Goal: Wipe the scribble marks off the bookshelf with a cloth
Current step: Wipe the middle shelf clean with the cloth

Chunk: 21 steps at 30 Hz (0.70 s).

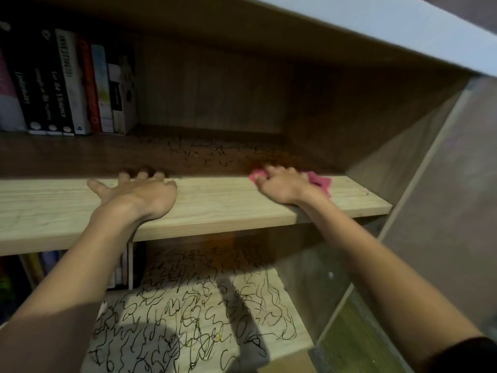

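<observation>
The left grip [139, 192] is laid flat and released on the upper shelf [228, 203]. Its fingers are spread, the wrist crosses the board's front edge, and the fingertips reach to where the lit wood gives way to shadow. The right grip [282, 184] is clenched around a pink cloth [320, 181], which is held against the same board. Pink is seen on both sides of the hand: a bunch at the fingers and a loose corner trailing to the right. The cloth is near the right end of the shelf, a little short of the side panel [390, 146], with a strip of bare board between them. The two grips are well apart, and bare wood lies between them along the front edge.

In the shadowed back part of the upper shelf, scribble marks [215, 154] are seen just beyond the fingers of both grips. How far they run toward the back panel [215, 84] cannot be made out in the dark, though they seem to thin there. A row of books [67, 82] is stood upright at the back left, well clear of both grips, so the middle and right of the shelf lie open. Overhead, the compartment is closed by the top board [349, 28]. Below, the lower shelf [300, 348] is covered with dense black scribbles [193, 305] from its front edge inward.
</observation>
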Motion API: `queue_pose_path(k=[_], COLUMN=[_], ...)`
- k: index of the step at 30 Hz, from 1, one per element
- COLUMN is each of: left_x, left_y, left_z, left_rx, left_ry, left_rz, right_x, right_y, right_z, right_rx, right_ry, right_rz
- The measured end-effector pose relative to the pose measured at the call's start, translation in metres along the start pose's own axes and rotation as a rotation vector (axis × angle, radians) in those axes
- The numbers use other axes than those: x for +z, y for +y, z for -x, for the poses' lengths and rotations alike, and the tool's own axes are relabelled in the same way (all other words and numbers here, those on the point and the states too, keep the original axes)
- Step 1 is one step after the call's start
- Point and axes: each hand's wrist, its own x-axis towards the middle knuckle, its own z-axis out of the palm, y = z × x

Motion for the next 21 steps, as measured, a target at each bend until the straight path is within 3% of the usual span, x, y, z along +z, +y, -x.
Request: queue_pose_path(k=[2, 5, 12, 21], left_x=[0.0, -0.001, 0.0, -0.001], left_y=[-0.001, -0.002, -0.003, -0.002], left_z=[0.003, 0.009, 0.005, 0.008], left_rx=[0.015, 0.032, 0.048, 0.063], left_ry=[0.003, 0.01, -0.003, -0.005], left_rz=[0.002, -0.001, -0.013, -0.028], right_x=[0.005, 0.003, -0.018, -0.007], right_y=[-0.02, 0.004, 0.117, 0.125], right_z=[0.031, 0.061, 0.015, 0.048], right_rx=[-0.174, -0.235, 0.19, 0.253], right_ry=[0.023, 0.029, 0.073, 0.13], right_rz=[0.008, -0.002, -0.039, -0.039])
